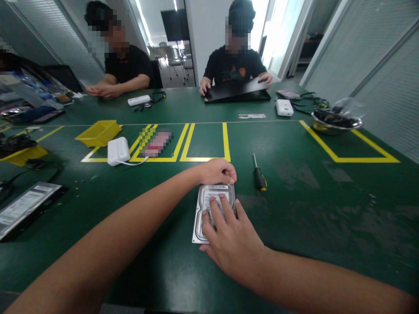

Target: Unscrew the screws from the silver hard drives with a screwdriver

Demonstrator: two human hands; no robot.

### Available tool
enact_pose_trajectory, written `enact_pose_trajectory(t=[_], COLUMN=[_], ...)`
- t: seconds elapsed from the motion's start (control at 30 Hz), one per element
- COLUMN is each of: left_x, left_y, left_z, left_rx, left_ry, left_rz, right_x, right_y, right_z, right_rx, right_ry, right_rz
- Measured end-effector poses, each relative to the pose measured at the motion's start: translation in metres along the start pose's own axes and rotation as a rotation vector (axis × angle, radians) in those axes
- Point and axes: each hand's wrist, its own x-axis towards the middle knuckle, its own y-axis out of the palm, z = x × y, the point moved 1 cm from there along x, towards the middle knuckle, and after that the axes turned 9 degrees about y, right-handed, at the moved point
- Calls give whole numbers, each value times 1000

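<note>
A silver hard drive with a white label lies on the green table in front of me. My right hand rests on it palm down, fingers spread over the label and thumb by the near edge. At the drive's far edge, my left hand is closed, its fingers curled inward; what they hold, if anything, is hidden. A screwdriver with a black and yellow handle lies to the right, apart from both hands, its shaft pointing away.
Yellow tape marks rectangles on the table. Left are a yellow bin, a white power bank cabled to a blurred phone, and a larger labelled drive. A metal bowl stands right. Across sit two people, one holding a black panel.
</note>
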Motion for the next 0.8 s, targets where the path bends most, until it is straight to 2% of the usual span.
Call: enact_pose_trajectory(t=[0.27, 0.8], left_x=[4, 7], left_y=[-4, -7], left_z=[2, 6], left_rx=[-93, -247], left_ry=[-21, -100], left_rz=[61, 96], right_x=[1, 0], right_y=[-1, -1], right_z=[0, -1], right_rx=[-11, 9], right_ry=[0, -1], right_rz=[-3, 21])
